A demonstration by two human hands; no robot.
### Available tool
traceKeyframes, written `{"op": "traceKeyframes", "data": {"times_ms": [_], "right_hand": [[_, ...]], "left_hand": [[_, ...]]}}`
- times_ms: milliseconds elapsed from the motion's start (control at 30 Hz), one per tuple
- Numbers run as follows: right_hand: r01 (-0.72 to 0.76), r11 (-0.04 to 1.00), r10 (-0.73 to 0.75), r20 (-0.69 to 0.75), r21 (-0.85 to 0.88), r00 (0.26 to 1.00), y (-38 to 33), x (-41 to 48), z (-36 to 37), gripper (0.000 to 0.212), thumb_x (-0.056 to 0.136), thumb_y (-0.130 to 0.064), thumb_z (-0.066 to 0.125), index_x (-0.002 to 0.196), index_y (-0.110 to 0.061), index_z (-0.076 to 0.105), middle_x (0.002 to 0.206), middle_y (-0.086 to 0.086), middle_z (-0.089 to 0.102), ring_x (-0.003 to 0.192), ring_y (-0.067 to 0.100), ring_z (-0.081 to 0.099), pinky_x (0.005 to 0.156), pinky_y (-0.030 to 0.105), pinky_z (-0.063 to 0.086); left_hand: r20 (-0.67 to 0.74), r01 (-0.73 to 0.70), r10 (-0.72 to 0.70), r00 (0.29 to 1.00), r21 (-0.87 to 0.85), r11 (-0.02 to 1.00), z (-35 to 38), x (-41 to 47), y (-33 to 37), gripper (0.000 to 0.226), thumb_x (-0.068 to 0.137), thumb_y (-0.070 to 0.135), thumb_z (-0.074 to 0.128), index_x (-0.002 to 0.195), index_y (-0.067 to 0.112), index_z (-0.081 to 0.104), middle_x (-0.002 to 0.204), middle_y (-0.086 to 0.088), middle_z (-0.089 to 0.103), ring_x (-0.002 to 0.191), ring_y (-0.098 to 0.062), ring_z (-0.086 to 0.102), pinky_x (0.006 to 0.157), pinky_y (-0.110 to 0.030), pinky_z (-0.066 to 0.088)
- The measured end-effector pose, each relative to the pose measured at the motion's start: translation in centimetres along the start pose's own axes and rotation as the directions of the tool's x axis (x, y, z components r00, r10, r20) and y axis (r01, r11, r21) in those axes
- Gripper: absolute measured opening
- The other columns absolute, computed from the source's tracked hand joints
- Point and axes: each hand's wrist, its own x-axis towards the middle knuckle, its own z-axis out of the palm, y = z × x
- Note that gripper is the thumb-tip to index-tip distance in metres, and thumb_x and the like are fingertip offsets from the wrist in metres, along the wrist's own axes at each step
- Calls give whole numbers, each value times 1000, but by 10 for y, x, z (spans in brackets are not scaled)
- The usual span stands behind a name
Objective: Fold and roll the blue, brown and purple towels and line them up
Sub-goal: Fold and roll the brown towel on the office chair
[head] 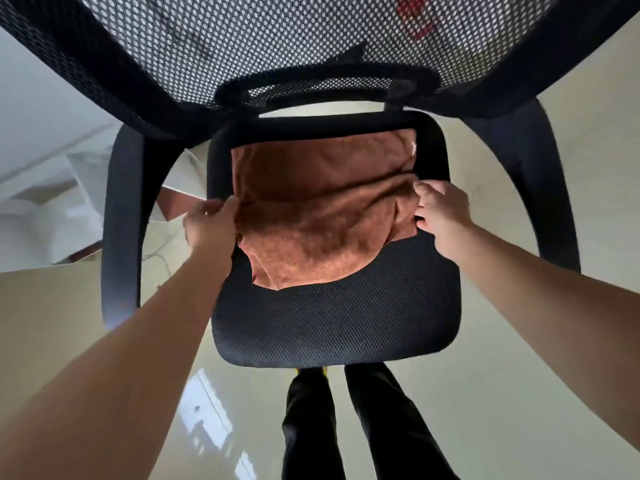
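Note:
A brown towel (322,209) lies on the black mesh seat (336,323) of an office chair, partly folded, with a loose flap sagging toward the front. My left hand (209,225) pinches the towel's left edge. My right hand (441,213) grips its right edge, fingers curled over the fold. No blue or purple towel is in view.
The chair's mesh backrest (277,46) rises at the top, with black armrests at the left (121,216) and right (526,188). A glossy pale floor (519,375) surrounds the chair. My dark-trousered legs (346,427) stand in front. White furniture (41,202) is at the left.

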Motion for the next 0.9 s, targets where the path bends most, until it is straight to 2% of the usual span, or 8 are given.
{"op": "traceKeyframes", "data": {"times_ms": [67,167,267,367,467,567,767,900], "right_hand": [[-44,999,43,34,32,999,16,-14,0,40,86,-40,67,117,-15,63,95,3,70,82,14,68,77,33,54],[-72,997,70,103,13,992,49,-39,-1,42,79,-37,75,114,-17,65,94,4,73,83,10,70,72,27,49],[-102,995,101,175,-5,979,68,-54,4,33,79,-29,77,110,-20,68,95,1,73,85,10,69,71,26,51],[-220,975,211,185,30,960,65,-54,10,30,83,-40,72,107,-25,68,92,-1,74,87,11,69,73,30,54],[-365,931,350,229,23,908,48,-48,16,25,85,-45,68,96,-22,65,89,0,73,82,11,70,67,30,53],[-401,916,381,256,27,888,31,-48,25,18,86,-32,70,92,-16,64,95,3,72,80,12,69,62,29,50],[-243,879,227,88,410,970,11,-67,12,3,80,-21,68,79,-18,68,86,-1,73,81,8,69,62,24,53],[-152,901,163,9,406,987,-4,-75,-2,7,82,-21,66,83,-14,68,88,7,73,80,17,72,59,26,56]], "left_hand": [[-23,-73,75,997,83,994,-6,-24,-21,45,66,52,73,96,22,60,92,-2,68,86,-24,66,77,-40,55],[22,-150,148,989,225,963,-15,-66,-62,48,61,62,74,89,27,55,78,11,62,73,-7,60,59,-28,43],[216,-157,95,972,288,945,-9,-86,-92,33,64,53,79,79,28,62,72,14,67,70,-3,62,58,-23,43],[261,-149,69,963,300,942,-2,-81,-97,22,70,42,80,74,25,67,70,10,69,70,-9,64,61,-24,44],[255,-112,43,966,261,959,1,-74,-89,19,74,35,76,71,18,67,66,-1,66,63,-14,57,59,-28,41],[227,-52,3,974,209,977,-2,-70,-74,19,79,24,68,68,9,63,62,-8,60,59,-18,47,56,-29,35],[131,-15,22,991,-53,998,-19,-81,-38,24,70,27,60,54,15,47,44,8,37,46,-8,35,51,-30,30],[81,3,11,997,-169,986,-28,-81,-5,26,72,28,67,54,19,52,53,3,49,58,-17,46,51,-31,36]]}}
